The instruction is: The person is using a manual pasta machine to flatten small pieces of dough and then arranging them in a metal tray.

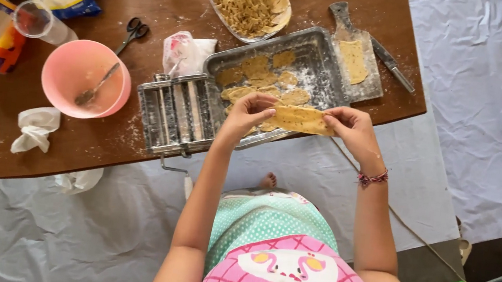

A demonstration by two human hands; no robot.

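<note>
A flat yellow strip of speckled dough (300, 119) is stretched between both my hands above the near edge of a floured metal baking tray (322, 55). My left hand (246, 112) pinches its left end and my right hand (353, 128) pinches its right end. The tray holds several more flat dough pieces (259, 76). A metal pasta roller (174, 113) with a crank handle stands just left of my left hand, on the brown wooden table (166, 1).
A pink bowl with a spoon (86, 79) sits left of the roller, scissors (132, 30) and a plastic cup (37, 20) behind it. A glass dish of cut dough (247, 1), a small board with dough (355, 62) and a knife (393, 65) lie farther back. White sheeting covers the floor.
</note>
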